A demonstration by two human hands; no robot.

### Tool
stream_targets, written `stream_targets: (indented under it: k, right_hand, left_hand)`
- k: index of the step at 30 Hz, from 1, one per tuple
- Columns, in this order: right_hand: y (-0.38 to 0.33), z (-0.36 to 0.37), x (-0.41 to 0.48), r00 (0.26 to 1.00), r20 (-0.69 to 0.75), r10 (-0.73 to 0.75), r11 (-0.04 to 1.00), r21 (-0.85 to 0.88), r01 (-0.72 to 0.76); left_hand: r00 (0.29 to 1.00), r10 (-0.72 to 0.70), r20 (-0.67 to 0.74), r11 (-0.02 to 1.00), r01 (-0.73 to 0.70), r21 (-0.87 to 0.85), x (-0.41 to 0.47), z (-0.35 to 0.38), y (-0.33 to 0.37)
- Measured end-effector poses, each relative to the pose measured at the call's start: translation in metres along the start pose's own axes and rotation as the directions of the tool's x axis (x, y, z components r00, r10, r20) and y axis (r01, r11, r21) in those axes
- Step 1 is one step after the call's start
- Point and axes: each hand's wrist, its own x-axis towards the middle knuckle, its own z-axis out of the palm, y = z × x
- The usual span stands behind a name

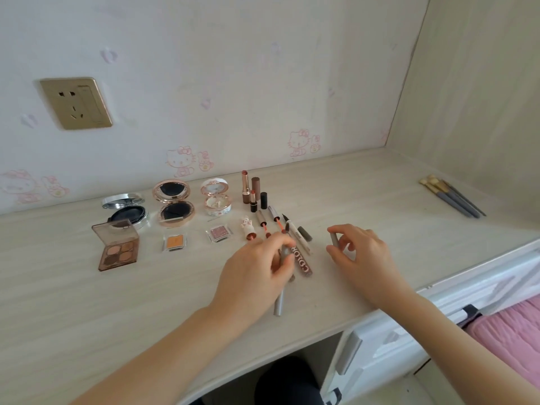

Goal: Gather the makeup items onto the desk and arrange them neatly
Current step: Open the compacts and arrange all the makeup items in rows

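My left hand (260, 270) grips a slim grey pen (279, 302) whose tail points toward me. My right hand (358, 252) pinches a small grey cap (335, 239) between thumb and forefinger, a little right of the pen. Between my hands lie a brown tube marked COLOR (302, 260), a white pencil (302, 239) and a black-tipped liner (287, 223). Behind them stand lipsticks (251, 190). Open compacts (174, 203) and eyeshadow palettes (118, 247) are lined up to the left on the pale desk (117, 317).
Several grey-handled brushes (453, 197) lie at the desk's far right by the side panel. A wall socket (76, 103) sits on the wallpapered wall behind. A white bed rail (482, 290) and pink bedding (514, 337) are at the right, below the desk edge.
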Motion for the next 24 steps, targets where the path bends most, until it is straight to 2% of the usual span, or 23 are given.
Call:
stream_targets:
  k: [4,8,13,24]
  right_hand:
    - [0.018,-0.007,0.007,0.999,0.042,0.016,0.999,-0.034,-0.014]
    - [0.027,-0.015,0.012,0.998,0.058,-0.007,0.998,-0.056,0.011]
    - [0.035,-0.020,0.014,0.999,0.036,-0.037,0.995,-0.095,0.040]
    - [0.042,-0.019,0.015,0.999,0.047,-0.024,0.987,-0.157,0.031]
  left_hand:
    - [0.998,-0.039,0.042,0.999,0.038,0.019,0.027,0.027,0.015]
    - [0.994,-0.089,0.066,0.989,0.080,0.125,0.055,0.050,0.029]
    - [0.993,-0.027,0.113,0.952,-0.009,0.307,0.078,0.067,0.039]
    - [0.991,0.088,0.105,0.898,-0.124,0.421,0.082,0.080,0.042]
